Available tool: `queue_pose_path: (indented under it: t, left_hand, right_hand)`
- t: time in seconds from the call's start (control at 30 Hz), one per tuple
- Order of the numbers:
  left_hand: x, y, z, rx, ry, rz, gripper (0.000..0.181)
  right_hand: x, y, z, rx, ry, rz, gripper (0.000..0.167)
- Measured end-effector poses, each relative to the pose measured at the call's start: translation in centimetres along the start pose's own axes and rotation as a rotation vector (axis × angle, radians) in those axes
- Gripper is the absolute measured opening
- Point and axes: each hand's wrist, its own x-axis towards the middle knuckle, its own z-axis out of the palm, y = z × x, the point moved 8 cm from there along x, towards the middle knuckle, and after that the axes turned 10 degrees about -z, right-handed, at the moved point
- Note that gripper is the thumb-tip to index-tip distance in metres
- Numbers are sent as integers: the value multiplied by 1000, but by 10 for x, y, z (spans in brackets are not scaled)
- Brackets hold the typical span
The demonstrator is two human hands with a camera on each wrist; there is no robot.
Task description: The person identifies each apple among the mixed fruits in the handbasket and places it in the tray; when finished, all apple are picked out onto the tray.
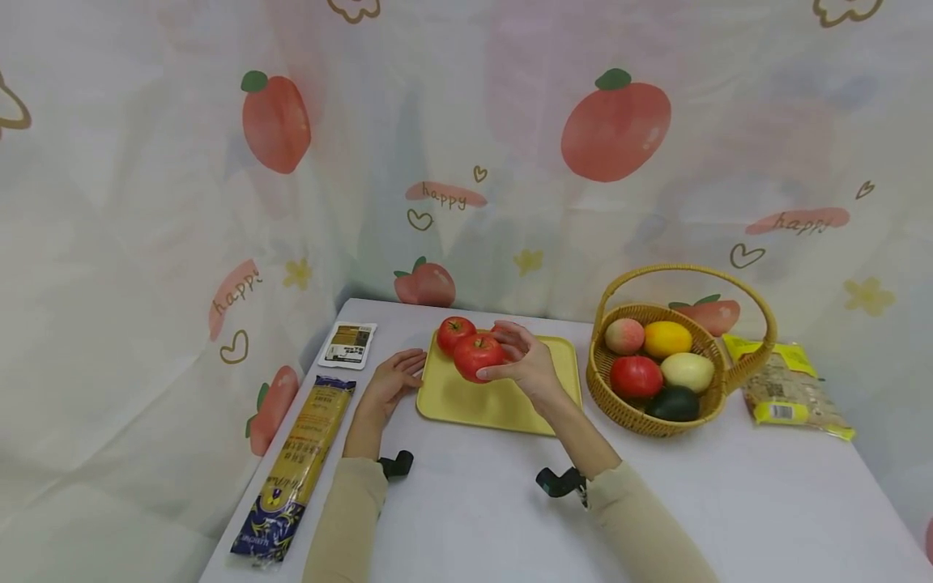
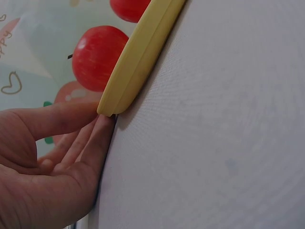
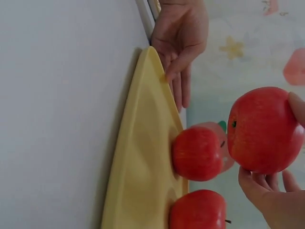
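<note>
Head: the right hand (image 1: 530,368) grips a round, glossy red apple (image 1: 477,358) above the yellow rectangular tray (image 1: 503,409), near the table (image 1: 466,510)'s far edge. Left wrist: the left hand (image 2: 52,188), fingers fairly straight, touches the tray's corner. Right wrist: two other red apples (image 3: 197,153) rest on the tray; the gripped one is not yet down.

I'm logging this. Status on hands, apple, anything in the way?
Right hand holds apple above tray. Left hand touches tray's left edge. Two apples on tray's far side; no other obstruction visible.
</note>
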Motion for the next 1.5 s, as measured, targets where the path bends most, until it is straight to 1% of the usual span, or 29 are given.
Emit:
queue_pose_path:
  t: [0.1, 0.27, 0.53, 0.83, 1.13, 1.37, 1.5]
  left_hand:
    - [0, 0, -1, -2, -5, 2, 75]
    - [0, 1, 0, -5, -30, 17, 75]
    - [0, 1, 2, -23, -45, 9, 75]
    - [0, 0, 0, -18, -11, -14, 75]
    - [0, 1, 2, -20, -12, -10, 75]
    - [0, 2, 2, -12, -12, 9, 75]
    - [0, 2, 1, -7, -11, 9, 75]
  right_hand:
    - [1, 4, 8, 22, 6, 4, 81]
    - [4, 13, 17, 47, 15, 11, 79]
    - [4, 31, 27, 78, 27, 84, 84]
    - [9, 45, 39, 133, 40, 101, 82]
    - [7, 59, 45, 93, 57, 133, 77]
    - [8, 67, 50, 85, 36, 117, 77]
    - [7, 71, 51, 56, 39, 128, 78]
